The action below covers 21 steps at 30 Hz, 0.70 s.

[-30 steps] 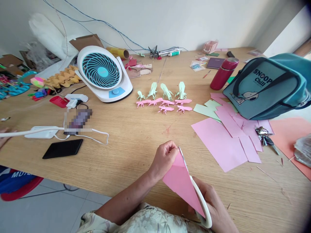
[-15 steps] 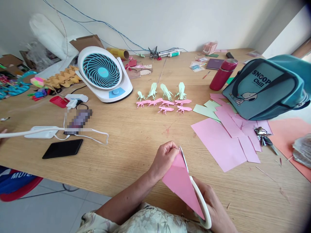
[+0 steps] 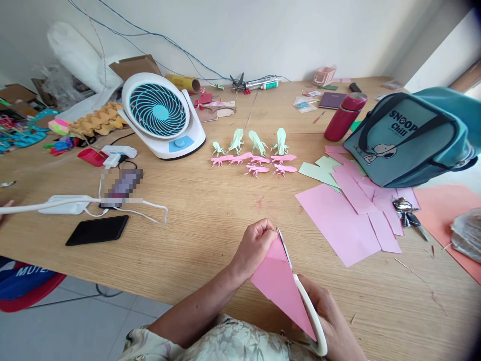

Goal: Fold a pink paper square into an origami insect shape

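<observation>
Pinched in my left hand (image 3: pixel 255 245) is the upper corner of a folded pink paper (image 3: pixel 280 286), held at an angle above the table's front edge. My right hand (image 3: pixel 325 311) grips scissors (image 3: pixel 311 311) by their white handle. The scissors' metal blades lie along the paper's right edge, their tips close to my left fingertips. Part of my right fingers is hidden behind the paper and handle. Beyond my hands stand several green folded-paper insects (image 3: pixel 258 144), with several pink folded-paper insects (image 3: pixel 257 170) in front of them.
Pink paper sheets (image 3: pixel 338 225) and a few green ones lie to the right, beside keys (image 3: pixel 409 213), a teal bag (image 3: pixel 413 135) and a red flask (image 3: pixel 345 118). Leftward are a white fan (image 3: pixel 158 113), a black phone (image 3: pixel 96 230) and cables. Another person's fingers (image 3: pixel 5 206) show at the left edge.
The scissor blades look slightly more closed along the paper's edge. Both hands stay in nearly the same place.
</observation>
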Available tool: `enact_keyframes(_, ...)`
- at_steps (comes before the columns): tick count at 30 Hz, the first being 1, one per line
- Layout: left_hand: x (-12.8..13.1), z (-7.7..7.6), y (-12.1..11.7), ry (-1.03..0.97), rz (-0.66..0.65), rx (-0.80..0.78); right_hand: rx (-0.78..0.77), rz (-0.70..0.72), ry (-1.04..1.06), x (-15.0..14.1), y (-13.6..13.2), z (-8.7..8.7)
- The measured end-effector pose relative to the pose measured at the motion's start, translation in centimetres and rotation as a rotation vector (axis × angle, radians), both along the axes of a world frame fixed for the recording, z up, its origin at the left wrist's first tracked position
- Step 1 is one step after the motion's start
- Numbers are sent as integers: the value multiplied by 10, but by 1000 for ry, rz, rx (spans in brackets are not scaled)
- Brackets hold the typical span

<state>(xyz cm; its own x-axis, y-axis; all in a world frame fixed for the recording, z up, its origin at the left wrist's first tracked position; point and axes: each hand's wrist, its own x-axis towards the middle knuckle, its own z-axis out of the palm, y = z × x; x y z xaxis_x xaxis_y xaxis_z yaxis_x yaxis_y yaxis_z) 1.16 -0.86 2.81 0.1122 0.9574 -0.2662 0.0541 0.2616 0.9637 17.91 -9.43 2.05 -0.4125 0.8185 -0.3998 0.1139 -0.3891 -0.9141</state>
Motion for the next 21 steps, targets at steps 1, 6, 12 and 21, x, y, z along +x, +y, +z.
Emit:
enact_keyframes(1, 0, 0, 0, 1, 1, 1, 0, -3, 2, 0, 0, 0)
enact_keyframes(6, 0, 1, 0, -2, -4, 4, 3, 5, 0, 1, -1, -2)
enact_keyframes(12, 0, 0, -1, -2, -3, 5, 16, -2, -15, 0, -1, -3)
enact_keyframes(21, 0, 1, -2, -17, -11, 2, 13, -28, -14, 1, -5, -7)
